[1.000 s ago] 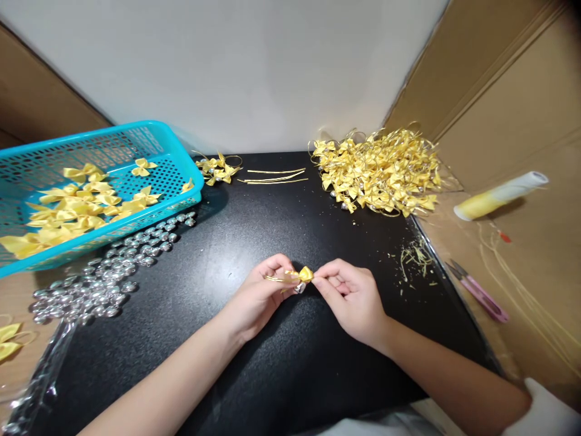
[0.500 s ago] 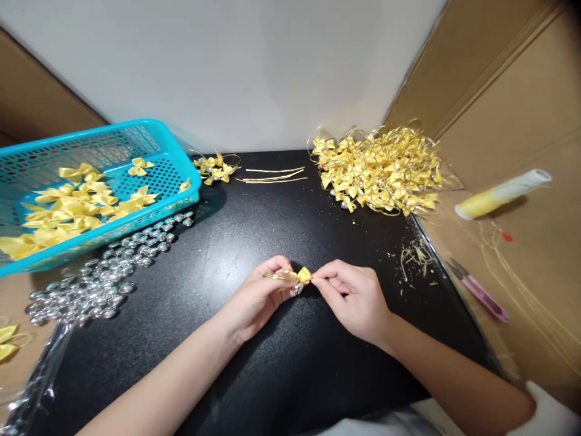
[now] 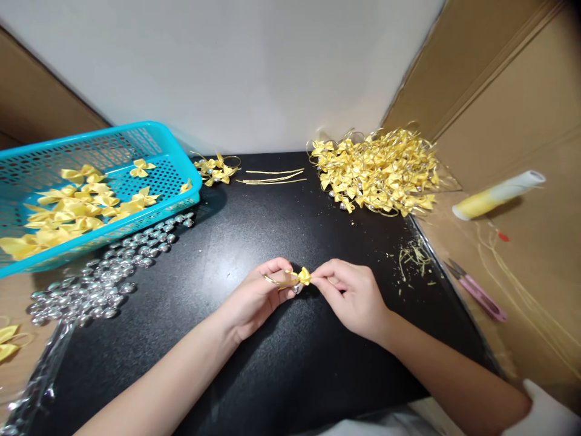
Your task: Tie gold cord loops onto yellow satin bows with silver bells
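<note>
Above the middle of the black table [image 3: 272,230], a yellow ribbon bow [image 3: 304,277] sits between my two hands. A silver bell [image 3: 297,289] hangs just under it, and a loop of gold cord [image 3: 275,280] sticks out to the left over my fingers. My left hand [image 3: 258,293] is closed on the bow from the left, its fingertips partly hidden. From the right, my right hand [image 3: 351,297] pinches the bow's right side between thumb and forefinger; what exactly lies in the pinch is too small to make out.
A blue basket [image 3: 193,181] of yellow bows stands at left, with many silver bells [image 3: 91,290] before it. Gold cord pieces [image 3: 275,177] lie at the back. A heap of bows with cords [image 3: 376,172], cord scraps [image 3: 415,257], pink snips [image 3: 481,297] and a roll [image 3: 499,194] are right.
The gold cord loop has opened wider over my left hand, and the bow has turned slightly. Both hands stay in nearly the same place.
</note>
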`<state>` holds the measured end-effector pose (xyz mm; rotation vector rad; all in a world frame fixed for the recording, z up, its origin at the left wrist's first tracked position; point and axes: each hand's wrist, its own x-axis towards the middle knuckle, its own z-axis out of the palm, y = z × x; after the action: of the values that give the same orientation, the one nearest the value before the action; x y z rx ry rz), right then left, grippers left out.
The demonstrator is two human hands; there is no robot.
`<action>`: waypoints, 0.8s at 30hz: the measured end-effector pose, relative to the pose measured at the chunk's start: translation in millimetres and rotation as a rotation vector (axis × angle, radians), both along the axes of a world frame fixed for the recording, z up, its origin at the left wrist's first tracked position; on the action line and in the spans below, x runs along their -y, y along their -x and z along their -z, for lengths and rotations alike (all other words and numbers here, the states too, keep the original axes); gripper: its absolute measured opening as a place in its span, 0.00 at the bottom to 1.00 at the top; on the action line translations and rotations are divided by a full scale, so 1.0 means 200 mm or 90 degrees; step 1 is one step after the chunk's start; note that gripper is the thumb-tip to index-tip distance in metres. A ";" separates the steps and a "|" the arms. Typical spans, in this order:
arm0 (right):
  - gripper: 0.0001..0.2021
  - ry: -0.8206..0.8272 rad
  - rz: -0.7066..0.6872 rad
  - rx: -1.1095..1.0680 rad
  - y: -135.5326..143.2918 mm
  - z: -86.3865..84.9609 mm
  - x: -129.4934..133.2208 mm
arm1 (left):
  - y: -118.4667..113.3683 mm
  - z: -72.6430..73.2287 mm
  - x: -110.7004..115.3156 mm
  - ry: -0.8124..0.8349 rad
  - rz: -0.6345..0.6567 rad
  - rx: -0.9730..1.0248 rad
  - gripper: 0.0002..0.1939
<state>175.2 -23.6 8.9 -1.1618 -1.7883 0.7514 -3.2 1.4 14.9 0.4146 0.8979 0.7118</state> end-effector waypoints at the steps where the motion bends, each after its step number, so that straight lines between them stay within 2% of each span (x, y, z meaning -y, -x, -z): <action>1: 0.06 0.030 0.012 -0.019 0.00 0.01 0.00 | 0.00 0.00 0.00 0.001 -0.001 0.002 0.14; 7: 0.08 0.104 0.035 -0.054 0.01 0.02 0.00 | 0.01 0.00 0.00 -0.004 0.002 0.014 0.12; 16: 0.08 0.128 0.030 -0.076 0.01 0.01 -0.01 | 0.00 -0.01 -0.01 -0.008 -0.005 0.011 0.12; 24: 0.07 0.109 0.021 -0.044 0.00 0.02 0.00 | 0.00 -0.01 0.00 -0.010 0.001 0.010 0.12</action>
<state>175.4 -22.7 4.3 -1.2588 -1.6682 0.9292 -4.0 2.4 16.5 0.4225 0.8775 0.7202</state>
